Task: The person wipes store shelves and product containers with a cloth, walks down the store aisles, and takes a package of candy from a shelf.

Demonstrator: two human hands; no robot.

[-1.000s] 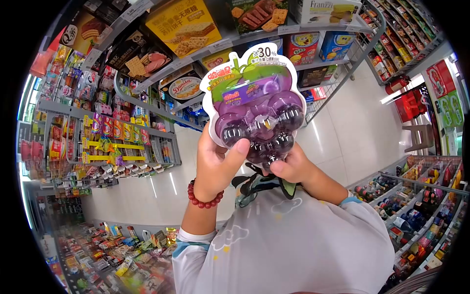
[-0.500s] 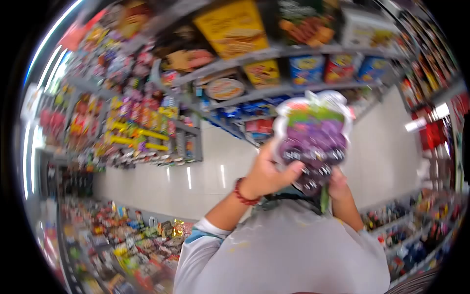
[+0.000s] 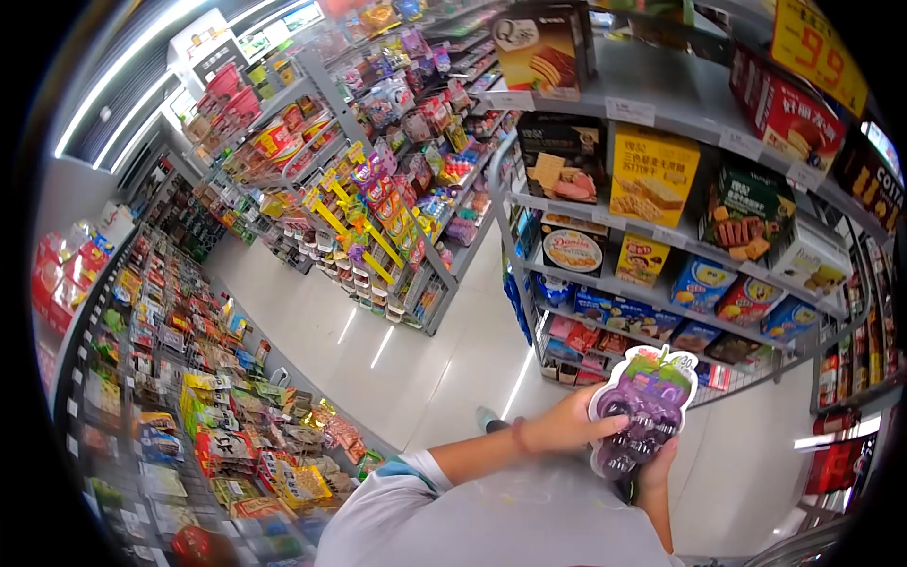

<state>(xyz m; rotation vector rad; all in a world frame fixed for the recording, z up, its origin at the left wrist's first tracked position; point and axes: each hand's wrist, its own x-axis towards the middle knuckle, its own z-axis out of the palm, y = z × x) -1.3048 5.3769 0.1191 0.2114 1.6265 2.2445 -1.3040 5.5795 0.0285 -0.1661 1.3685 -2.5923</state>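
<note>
A grape-shaped pack [image 3: 652, 402] with a purple, bubbled plastic front, green leaves printed at its top and a white edge is held at the lower right of centre. My left hand [image 3: 576, 420] grips its left side, the thumb lying across the front. At the pack's lower right edge, my right hand [image 3: 658, 463] holds it too, with fingers partly hidden behind it. The pack is upright and tilts slightly.
Ahead stands a grey shelf [image 3: 638, 83] with biscuit boxes, among them a yellow box [image 3: 652, 175]. Hanging sweets [image 3: 378, 189] fill a rack to its left. Bagged snacks [image 3: 227, 444] lie on a long display at lower left. Tiled floor [image 3: 425, 378] runs between.
The view has swung left and up, bringing more of the aisle and upper shelves into sight. Both hands still hold the pack, now lower and farther right in view, and smaller.
</note>
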